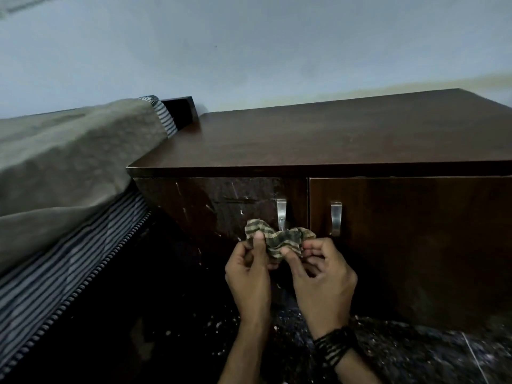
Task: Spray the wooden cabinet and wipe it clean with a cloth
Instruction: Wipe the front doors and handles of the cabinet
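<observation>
A dark brown wooden cabinet (pixel 318 134) with two doors fills the middle and right of the view. Its left door (pixel 210 206) shows wet streaks and droplets. Both hands hold a small green-and-beige checked cloth (pixel 279 239), bunched up in front of the left door, just below its metal handle (pixel 281 214). My left hand (pixel 249 275) pinches the cloth's left end. My right hand (pixel 321 278), with dark thread wound around the wrist, pinches the right end. No spray bottle is in view.
A bed with an olive blanket (pixel 69 167) and a striped mattress (pixel 55 273) stands against the cabinet's left side. The right door has its own metal handle (pixel 335 218). A dark speckled floor (pixel 415 353) lies below; a pale wall rises behind.
</observation>
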Demonstrator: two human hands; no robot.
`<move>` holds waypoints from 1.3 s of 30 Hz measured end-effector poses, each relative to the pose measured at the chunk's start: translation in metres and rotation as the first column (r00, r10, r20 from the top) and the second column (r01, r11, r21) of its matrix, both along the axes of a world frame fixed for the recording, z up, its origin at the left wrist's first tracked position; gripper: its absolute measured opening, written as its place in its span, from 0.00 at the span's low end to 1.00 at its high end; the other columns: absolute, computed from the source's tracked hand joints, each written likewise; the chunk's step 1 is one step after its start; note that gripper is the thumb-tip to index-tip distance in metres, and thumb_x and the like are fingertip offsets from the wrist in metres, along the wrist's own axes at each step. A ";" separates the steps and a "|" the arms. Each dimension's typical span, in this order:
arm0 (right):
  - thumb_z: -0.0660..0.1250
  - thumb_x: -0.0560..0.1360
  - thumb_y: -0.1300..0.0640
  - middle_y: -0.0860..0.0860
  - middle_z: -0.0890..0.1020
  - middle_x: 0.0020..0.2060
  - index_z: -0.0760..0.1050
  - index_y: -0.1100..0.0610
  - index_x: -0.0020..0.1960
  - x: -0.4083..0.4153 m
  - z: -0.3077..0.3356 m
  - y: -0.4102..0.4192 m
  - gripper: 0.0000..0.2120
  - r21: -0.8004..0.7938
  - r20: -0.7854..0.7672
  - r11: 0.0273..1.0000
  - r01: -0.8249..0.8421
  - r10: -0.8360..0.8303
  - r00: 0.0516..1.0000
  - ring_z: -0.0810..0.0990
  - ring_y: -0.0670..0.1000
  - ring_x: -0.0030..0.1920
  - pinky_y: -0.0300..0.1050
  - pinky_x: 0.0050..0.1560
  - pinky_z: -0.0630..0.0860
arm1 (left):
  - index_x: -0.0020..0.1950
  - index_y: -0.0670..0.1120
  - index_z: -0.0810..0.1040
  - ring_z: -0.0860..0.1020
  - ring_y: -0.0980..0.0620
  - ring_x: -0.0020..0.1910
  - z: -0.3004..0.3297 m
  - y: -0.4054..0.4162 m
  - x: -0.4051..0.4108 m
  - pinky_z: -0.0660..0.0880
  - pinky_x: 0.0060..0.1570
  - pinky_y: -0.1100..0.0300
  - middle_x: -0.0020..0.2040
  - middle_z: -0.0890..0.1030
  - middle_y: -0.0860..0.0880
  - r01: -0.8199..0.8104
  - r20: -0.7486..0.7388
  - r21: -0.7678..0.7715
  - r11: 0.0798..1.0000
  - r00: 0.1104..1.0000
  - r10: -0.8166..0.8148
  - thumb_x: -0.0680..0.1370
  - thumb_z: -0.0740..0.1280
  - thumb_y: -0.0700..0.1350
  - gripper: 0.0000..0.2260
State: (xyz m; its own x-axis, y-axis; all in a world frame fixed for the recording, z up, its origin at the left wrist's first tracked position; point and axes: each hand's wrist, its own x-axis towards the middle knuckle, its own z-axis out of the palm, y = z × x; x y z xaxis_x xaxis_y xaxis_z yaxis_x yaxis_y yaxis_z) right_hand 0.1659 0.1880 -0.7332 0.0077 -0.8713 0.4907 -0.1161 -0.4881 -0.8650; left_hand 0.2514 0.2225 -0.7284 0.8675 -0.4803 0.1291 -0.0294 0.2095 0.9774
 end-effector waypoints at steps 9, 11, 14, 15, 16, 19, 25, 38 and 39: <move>0.77 0.67 0.47 0.43 0.77 0.30 0.71 0.51 0.39 0.008 -0.019 -0.006 0.15 -0.037 -0.103 0.996 0.078 -0.081 0.991 0.78 0.43 0.30 0.39 0.29 0.76 | 0.38 0.46 0.78 0.82 0.49 0.30 -0.003 -0.002 0.009 0.80 0.36 0.51 0.30 0.83 0.46 -0.027 0.178 0.134 0.991 0.984 0.003 0.70 0.70 0.64 0.21; 0.77 0.67 0.49 0.44 0.76 0.29 0.68 0.51 0.37 0.008 -0.031 -0.003 0.17 -0.003 -0.121 0.995 0.099 -0.099 0.988 0.77 0.44 0.29 0.42 0.29 0.75 | 0.39 0.45 0.78 0.83 0.51 0.30 -0.011 0.000 0.008 0.80 0.35 0.54 0.30 0.83 0.47 -0.036 0.194 0.188 0.982 0.981 -0.001 0.73 0.71 0.60 0.18; 0.78 0.67 0.51 0.45 0.76 0.29 0.67 0.51 0.37 0.004 -0.051 -0.002 0.18 0.049 -0.164 0.993 0.108 -0.099 0.981 0.77 0.45 0.29 0.46 0.30 0.76 | 0.40 0.45 0.79 0.83 0.55 0.30 -0.029 0.002 0.004 0.79 0.33 0.62 0.32 0.83 0.47 -0.040 0.186 0.267 0.963 0.982 -0.011 0.75 0.72 0.57 0.15; 0.78 0.67 0.51 0.45 0.76 0.29 0.67 0.51 0.36 0.002 -0.056 -0.001 0.18 0.061 -0.188 0.992 0.112 -0.099 0.977 0.77 0.45 0.30 0.46 0.30 0.77 | 0.40 0.45 0.79 0.83 0.55 0.30 -0.036 0.004 0.002 0.79 0.33 0.62 0.32 0.83 0.47 -0.031 0.169 0.296 0.955 0.985 -0.021 0.75 0.71 0.57 0.16; 0.79 0.67 0.51 0.44 0.76 0.29 0.68 0.52 0.36 0.000 -0.062 -0.002 0.18 0.075 -0.210 0.991 0.114 -0.097 0.973 0.77 0.45 0.30 0.47 0.30 0.77 | 0.40 0.44 0.78 0.83 0.56 0.31 -0.043 0.004 0.000 0.81 0.34 0.60 0.33 0.84 0.47 -0.015 0.148 0.324 0.946 0.988 -0.035 0.76 0.71 0.57 0.17; 0.80 0.66 0.52 0.43 0.76 0.29 0.70 0.53 0.36 -0.009 -0.077 -0.002 0.18 0.148 -0.272 0.981 0.129 -0.085 0.959 0.76 0.42 0.31 0.46 0.32 0.77 | 0.42 0.43 0.78 0.84 0.57 0.31 -0.059 0.005 -0.005 0.83 0.36 0.56 0.34 0.85 0.48 0.044 0.078 0.414 0.909 0.993 -0.084 0.77 0.70 0.57 0.17; 0.78 0.68 0.50 0.45 0.75 0.30 0.71 0.53 0.37 -0.020 -0.076 -0.004 0.16 0.201 -0.335 0.972 0.121 -0.048 0.941 0.75 0.43 0.32 0.45 0.33 0.77 | 0.42 0.44 0.80 0.85 0.54 0.31 -0.063 0.007 -0.007 0.84 0.38 0.50 0.35 0.86 0.48 0.136 -0.024 0.438 0.889 0.990 -0.140 0.77 0.69 0.56 0.15; 0.78 0.67 0.49 0.44 0.76 0.29 0.73 0.54 0.38 -0.012 -0.007 -0.011 0.15 -0.122 -0.135 0.989 0.082 -0.099 0.986 0.76 0.41 0.30 0.34 0.30 0.73 | 0.39 0.43 0.79 0.85 0.47 0.32 0.001 0.003 0.007 0.83 0.40 0.50 0.31 0.84 0.44 0.095 0.075 0.182 0.979 0.991 -0.110 0.78 0.70 0.54 0.15; 0.78 0.67 0.49 0.44 0.76 0.30 0.73 0.55 0.38 -0.011 -0.010 -0.012 0.16 -0.134 -0.141 0.988 0.075 -0.094 0.986 0.76 0.42 0.30 0.35 0.30 0.74 | 0.39 0.43 0.78 0.84 0.46 0.32 -0.002 0.003 0.010 0.82 0.40 0.50 0.31 0.84 0.44 0.100 0.070 0.179 0.979 0.991 -0.114 0.77 0.71 0.53 0.15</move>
State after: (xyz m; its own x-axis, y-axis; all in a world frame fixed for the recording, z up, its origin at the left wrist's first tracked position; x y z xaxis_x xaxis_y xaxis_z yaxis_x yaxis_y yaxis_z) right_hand 0.1545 0.1755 -0.7436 0.0165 -0.8023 0.5967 -0.2821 -0.5763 -0.7670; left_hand 0.2610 0.2253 -0.7302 0.8005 -0.5907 0.1013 -0.0948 0.0422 0.9946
